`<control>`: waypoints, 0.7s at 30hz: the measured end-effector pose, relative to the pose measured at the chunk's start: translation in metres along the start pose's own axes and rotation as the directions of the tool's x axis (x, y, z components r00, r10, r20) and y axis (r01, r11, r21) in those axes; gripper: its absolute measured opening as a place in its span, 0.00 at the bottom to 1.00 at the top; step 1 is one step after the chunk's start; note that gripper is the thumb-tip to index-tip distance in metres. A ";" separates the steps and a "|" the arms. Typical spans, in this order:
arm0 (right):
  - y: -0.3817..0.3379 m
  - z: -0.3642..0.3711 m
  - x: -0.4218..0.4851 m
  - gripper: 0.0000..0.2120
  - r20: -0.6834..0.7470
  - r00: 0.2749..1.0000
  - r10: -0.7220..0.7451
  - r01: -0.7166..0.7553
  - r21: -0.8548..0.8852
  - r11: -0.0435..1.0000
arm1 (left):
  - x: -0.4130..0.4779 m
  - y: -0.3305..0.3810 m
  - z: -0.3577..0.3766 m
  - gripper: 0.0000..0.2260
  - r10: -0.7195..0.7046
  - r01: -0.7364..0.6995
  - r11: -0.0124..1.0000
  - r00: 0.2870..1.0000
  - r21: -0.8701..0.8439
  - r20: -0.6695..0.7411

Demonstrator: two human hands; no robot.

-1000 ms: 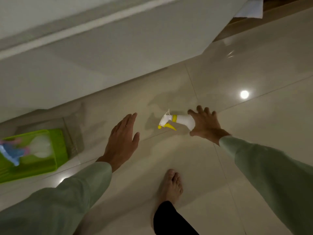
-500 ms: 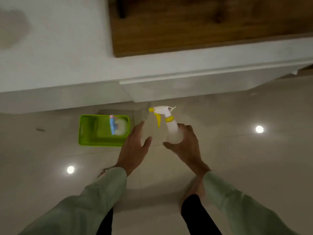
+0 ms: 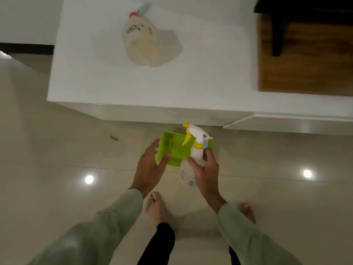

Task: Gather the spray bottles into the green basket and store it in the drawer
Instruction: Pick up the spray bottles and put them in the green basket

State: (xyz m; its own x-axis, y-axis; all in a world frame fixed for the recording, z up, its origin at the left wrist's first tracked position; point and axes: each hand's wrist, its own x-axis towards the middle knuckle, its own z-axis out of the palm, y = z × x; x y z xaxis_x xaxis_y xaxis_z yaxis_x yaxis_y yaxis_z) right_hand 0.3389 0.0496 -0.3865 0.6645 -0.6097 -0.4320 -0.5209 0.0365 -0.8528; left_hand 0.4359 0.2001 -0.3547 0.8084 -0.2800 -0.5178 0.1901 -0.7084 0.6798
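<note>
My right hand (image 3: 206, 169) grips a clear spray bottle with a white head and yellow trigger (image 3: 194, 148), held upright over the right side of the green basket (image 3: 172, 150). The basket sits on the floor just in front of a white cabinet. A bit of a blue spray head (image 3: 206, 144) shows in the basket behind the held bottle; the rest of that bottle is hidden. My left hand (image 3: 150, 165) hovers open above the basket's left front corner, fingers spread, holding nothing.
The white cabinet (image 3: 191, 88) spans the top, with a pale bottle with a pink cap (image 3: 141, 39) lying on it. A lower white unit (image 3: 290, 123) juts out at the right. Glossy tiled floor (image 3: 57, 169) surrounds the basket. My bare feet (image 3: 156, 207) stand just behind it.
I lifted the yellow-trigger bottle off the floor and carried it left to above the green basket. My view swung toward the cabinet, and my left hand moved over the basket.
</note>
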 end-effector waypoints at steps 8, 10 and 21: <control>0.002 0.073 0.018 0.13 -0.010 0.999 0.053 -0.053 0.032 0.998 | 0.025 -0.033 -0.043 0.28 -0.034 0.026 0.991 0.998 0.128 0.056; 0.009 0.078 0.026 0.15 -0.040 0.998 0.058 -0.058 0.009 0.998 | 0.031 -0.036 -0.039 0.28 -0.040 0.029 0.990 0.996 0.140 0.076; 0.083 0.125 0.083 0.14 -0.244 0.967 0.066 -0.083 -0.062 0.995 | 0.105 -0.082 -0.016 0.27 0.029 -0.079 0.956 0.984 0.281 0.177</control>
State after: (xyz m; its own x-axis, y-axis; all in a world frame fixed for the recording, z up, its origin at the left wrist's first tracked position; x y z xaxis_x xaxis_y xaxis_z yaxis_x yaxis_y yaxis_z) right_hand 0.4178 0.1011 -0.5297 0.4776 -0.7810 -0.4024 -0.6065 0.0382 -0.7941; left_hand 0.5143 0.2391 -0.4560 0.7020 -0.4112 -0.5815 -0.0388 -0.8373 0.5453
